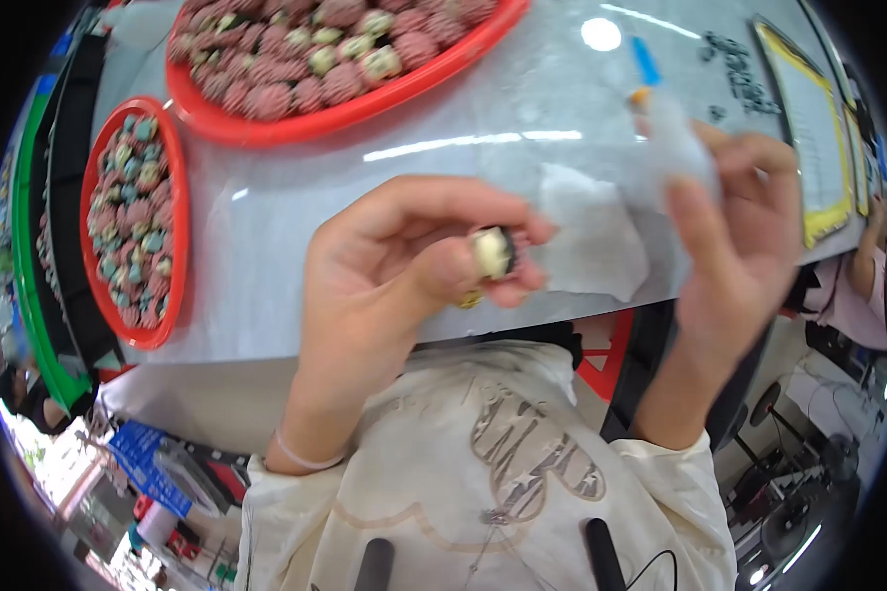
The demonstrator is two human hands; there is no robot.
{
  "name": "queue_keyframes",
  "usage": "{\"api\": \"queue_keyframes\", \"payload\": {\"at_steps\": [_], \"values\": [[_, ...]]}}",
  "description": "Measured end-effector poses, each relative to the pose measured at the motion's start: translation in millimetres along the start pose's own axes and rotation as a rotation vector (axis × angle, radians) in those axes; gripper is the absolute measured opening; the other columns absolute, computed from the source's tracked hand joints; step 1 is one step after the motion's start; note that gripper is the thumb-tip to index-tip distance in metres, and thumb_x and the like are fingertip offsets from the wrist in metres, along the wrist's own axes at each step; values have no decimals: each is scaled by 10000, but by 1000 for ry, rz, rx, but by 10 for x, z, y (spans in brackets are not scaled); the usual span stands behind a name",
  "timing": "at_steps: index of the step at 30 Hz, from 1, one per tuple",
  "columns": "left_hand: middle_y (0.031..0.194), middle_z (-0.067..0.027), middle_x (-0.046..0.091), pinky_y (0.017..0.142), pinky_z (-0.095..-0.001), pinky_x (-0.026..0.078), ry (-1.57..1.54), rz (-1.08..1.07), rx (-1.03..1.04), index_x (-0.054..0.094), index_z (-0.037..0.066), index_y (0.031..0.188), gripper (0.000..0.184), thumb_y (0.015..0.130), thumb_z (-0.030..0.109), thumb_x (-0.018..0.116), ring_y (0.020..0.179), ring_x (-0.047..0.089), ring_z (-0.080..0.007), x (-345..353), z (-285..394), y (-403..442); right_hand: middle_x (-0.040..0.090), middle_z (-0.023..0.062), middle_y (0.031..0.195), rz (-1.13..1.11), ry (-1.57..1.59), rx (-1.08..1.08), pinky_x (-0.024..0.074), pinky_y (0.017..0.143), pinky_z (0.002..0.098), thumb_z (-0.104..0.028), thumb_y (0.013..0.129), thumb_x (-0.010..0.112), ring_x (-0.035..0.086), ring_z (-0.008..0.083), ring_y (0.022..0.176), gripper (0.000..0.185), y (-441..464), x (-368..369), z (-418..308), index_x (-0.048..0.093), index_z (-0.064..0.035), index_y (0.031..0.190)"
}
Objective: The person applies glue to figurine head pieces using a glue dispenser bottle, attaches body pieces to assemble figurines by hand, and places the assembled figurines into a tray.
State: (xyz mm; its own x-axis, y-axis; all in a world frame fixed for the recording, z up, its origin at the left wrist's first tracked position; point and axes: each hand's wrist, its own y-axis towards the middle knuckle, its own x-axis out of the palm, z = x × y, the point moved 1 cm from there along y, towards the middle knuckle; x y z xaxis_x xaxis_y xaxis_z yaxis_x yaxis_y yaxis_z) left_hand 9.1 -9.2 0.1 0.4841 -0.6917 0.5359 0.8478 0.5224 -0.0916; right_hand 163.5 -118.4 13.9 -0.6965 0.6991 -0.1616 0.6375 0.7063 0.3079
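Between thumb and fingers, my left hand (370, 261) pinches a small cream, black and pink figurine piece (493, 252). A bit of gold (471, 297) shows below that thumb; I cannot tell whether it belongs to the piece. To the right, my right hand (734, 246) is wrapped around a translucent white squeeze bottle (680, 148), blurred by motion. Its orange and blue tip (646, 64) points up and away from me. The bottle and the piece are apart. A white tissue or sheet (591, 231) lies on the table between the hands.
A large red basin (350, 123) of pink and cream pieces stands at the back left. Nearer, a smaller red basin (180, 236) holds pink, blue and cream ones. Small black bits (734, 74) and a yellow-edged tray (826, 222) lie on the right. Another person's arm (869, 251) shows far right.
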Motion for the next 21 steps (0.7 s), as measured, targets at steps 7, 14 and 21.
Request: {"api": "queue_keyframes", "payload": {"at_steps": [7,14,21], "values": [[862,-195,544,573,-245,479,5,38,-7,480,-69,911,345,749,221,574,692,573,-194,3,-9,-5,542,68,854,41,-424,-54,392,665,210,80,618,559,514,102,734,333,122,102,125,439,-21,912],[850,-189,545,563,-244,477,-1,21,0,483,-62,904,325,747,207,576,681,572,-190,18,-2,-7,540,42,792,253,-560,23,400,631,206,-1,682,553,492,83,688,182,366,-676,152,533,-4,863],[849,-152,535,548,-219,454,37,-10,-31,480,-32,886,282,756,203,562,670,554,-162,34,11,-1,542,11,699,284,-759,130,384,563,191,-68,688,589,481,61,610,140,518,-895,440,540,1,800]]}}
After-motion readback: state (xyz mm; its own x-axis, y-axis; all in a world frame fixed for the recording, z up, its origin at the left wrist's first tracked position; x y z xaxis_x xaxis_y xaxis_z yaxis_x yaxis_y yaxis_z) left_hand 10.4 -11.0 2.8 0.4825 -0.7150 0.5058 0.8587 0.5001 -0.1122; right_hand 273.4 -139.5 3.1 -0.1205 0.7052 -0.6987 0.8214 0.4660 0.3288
